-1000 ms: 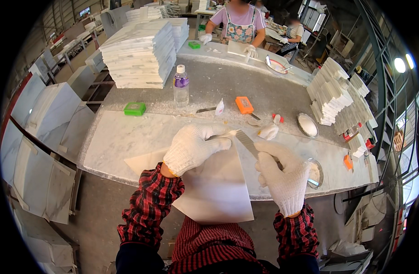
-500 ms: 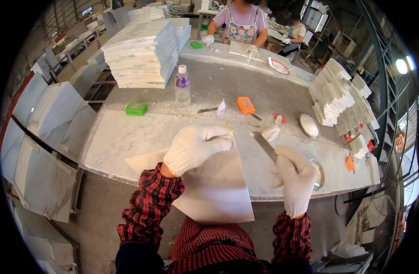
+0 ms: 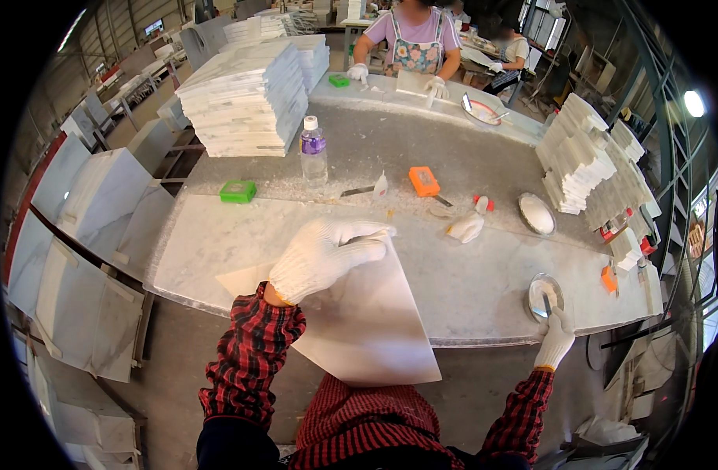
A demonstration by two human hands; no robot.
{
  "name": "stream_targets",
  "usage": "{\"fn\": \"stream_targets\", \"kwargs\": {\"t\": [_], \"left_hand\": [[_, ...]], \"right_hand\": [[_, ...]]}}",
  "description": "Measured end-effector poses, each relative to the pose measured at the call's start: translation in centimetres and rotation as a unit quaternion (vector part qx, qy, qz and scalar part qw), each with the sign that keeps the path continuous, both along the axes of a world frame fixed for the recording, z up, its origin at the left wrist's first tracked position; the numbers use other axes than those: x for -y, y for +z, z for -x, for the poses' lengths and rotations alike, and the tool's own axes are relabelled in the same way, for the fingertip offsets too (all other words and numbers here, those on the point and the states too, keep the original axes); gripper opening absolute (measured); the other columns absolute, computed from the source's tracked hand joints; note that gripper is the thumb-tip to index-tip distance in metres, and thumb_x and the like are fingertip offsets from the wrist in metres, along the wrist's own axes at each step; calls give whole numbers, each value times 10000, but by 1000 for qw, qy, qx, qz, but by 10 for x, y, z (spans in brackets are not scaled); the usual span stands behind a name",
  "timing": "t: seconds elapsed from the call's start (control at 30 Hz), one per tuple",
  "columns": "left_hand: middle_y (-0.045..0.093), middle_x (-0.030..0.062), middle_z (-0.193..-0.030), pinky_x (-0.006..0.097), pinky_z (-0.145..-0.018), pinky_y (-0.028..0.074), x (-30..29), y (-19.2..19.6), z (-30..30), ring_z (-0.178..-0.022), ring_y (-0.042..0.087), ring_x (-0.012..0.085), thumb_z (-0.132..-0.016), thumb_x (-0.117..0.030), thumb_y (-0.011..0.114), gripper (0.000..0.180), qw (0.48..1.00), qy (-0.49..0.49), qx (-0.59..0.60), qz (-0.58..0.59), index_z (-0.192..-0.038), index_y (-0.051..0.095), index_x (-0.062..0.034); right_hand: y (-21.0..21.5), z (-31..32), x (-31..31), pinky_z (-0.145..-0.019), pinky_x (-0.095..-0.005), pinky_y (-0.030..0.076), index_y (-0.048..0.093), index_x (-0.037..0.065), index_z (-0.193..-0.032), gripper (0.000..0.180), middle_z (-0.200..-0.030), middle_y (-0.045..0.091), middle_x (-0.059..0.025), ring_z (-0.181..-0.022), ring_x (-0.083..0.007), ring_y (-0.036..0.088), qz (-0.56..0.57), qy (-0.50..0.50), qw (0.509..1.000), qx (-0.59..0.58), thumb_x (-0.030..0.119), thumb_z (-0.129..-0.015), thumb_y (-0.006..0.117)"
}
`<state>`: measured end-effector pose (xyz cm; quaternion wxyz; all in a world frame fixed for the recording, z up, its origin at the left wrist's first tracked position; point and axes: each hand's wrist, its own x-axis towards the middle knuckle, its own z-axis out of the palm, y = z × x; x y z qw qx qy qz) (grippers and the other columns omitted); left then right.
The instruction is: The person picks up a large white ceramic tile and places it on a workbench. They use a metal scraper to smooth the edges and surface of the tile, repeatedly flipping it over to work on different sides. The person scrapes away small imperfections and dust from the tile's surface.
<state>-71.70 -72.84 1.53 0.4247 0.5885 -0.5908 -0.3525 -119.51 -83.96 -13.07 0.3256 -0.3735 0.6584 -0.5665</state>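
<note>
Head view: the left hand (image 3: 325,257), gloved, grips the top edge of a white stone slab (image 3: 367,329) leaning off the desk (image 3: 453,274); the right hand (image 3: 555,338), well apart, holds a thin tool (image 3: 546,304) in a small round dish (image 3: 544,296).

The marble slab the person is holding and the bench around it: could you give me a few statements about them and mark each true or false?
1. The left hand in a white glove grips the top edge of the pale slab. True.
2. The right hand rests on that slab too. False: it is off to the right, at a small round metal dish near the bench edge, holding a thin tool.
3. A clear plastic bottle stands upright on the bench. True.
4. The small green block lies right of the orange block. False: it lies to the left.
5. The person's sleeves are red plaid. True.
</note>
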Motion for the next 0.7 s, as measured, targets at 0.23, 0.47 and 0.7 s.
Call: {"fn": "stream_targets", "kwargs": {"t": [0.23, 0.47, 0.7], "left_hand": [[749, 70, -1193, 276, -965, 493, -4, 7, 6, -1051, 647, 108, -947, -165, 718, 290, 998, 22, -48, -41, -1184, 740, 1], [757, 55, -1120, 259, -912, 508, -4, 9, 14, -983, 650, 91, -935, -118, 722, 266, 994, 70, -54, -61, -1147, 742, 41], [758, 42, -992, 246, -834, 529, -5, 10, 13, -890, 656, 71, -921, -73, 729, 263, 988, 105, -41, -104, -1157, 741, 41]], "right_hand": [[-26, 44, 31, -664, -363, 533, 771, 20, -978, 266, -886, 737, -110, -712, -261, 672, -36, -1, 943, -331, 115, -872, 547], [-8, 35, 54, -814, -485, 550, 752, 81, -953, 257, -967, 723, -181, -945, -385, 689, -169, 49, 794, -582, 268, -916, 581], [24, -60, 82, -783, -453, 574, 754, 125, -1111, 240, -1026, 736, -194, -933, -352, 721, 19, 133, 791, -597, 229, -930, 634]]}}
